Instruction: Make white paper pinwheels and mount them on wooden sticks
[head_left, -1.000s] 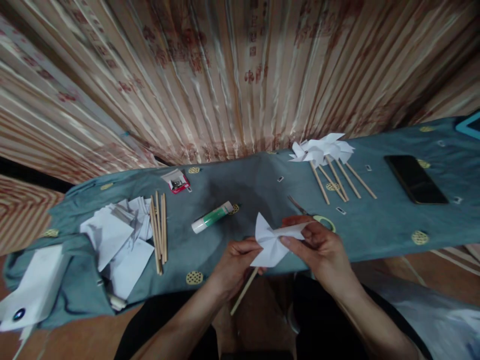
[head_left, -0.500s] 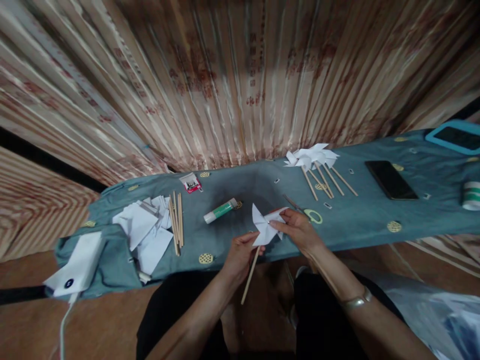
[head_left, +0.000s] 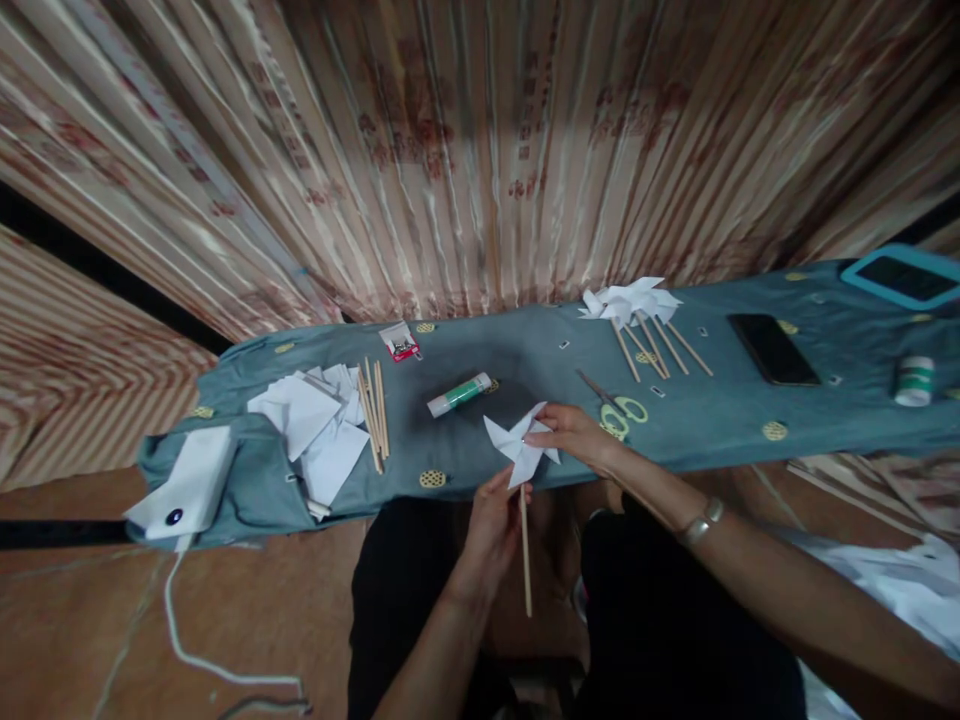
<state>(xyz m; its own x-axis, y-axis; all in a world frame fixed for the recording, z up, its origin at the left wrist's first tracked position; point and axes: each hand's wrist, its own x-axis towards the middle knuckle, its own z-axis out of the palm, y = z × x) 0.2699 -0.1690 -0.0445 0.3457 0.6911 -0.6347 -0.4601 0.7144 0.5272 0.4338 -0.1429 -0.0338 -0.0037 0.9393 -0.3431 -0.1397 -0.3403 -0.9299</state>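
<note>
Long table [head_left: 750, 430] under a blue-grey cloth, striped curtain [head_left: 480, 150] behind it. On the cloth, left end: white box [head_left: 187, 487], heap of cut paper squares [head_left: 315, 430], bundle of bare wooden sticks [head_left: 373, 410] just beside it. Far right: dark phone [head_left: 772, 350], teal-cased tablet [head_left: 904, 277] at the edge, tape roll [head_left: 915, 380]. Back middle: batch of finished pinwheels [head_left: 634, 300] with sticks fanned out. Nearer: glue stick [head_left: 459, 394], green-handled scissors [head_left: 619, 410], small red packet [head_left: 400, 343]. The white paper pinwheel [head_left: 519, 450] being worked sits at the table's near edge, mounted atop its stick [head_left: 526, 550], which hangs down toward the lap. Left hand [head_left: 495, 515] is closed round the stick's top just under the paper; right hand [head_left: 574, 432] pinches a blade tip, fingers together on paper. Looks like the fastening stage: blades gathered at the hub. Next move probably needs a steady stick and light pressure at centre so the folds don't spring.
</note>
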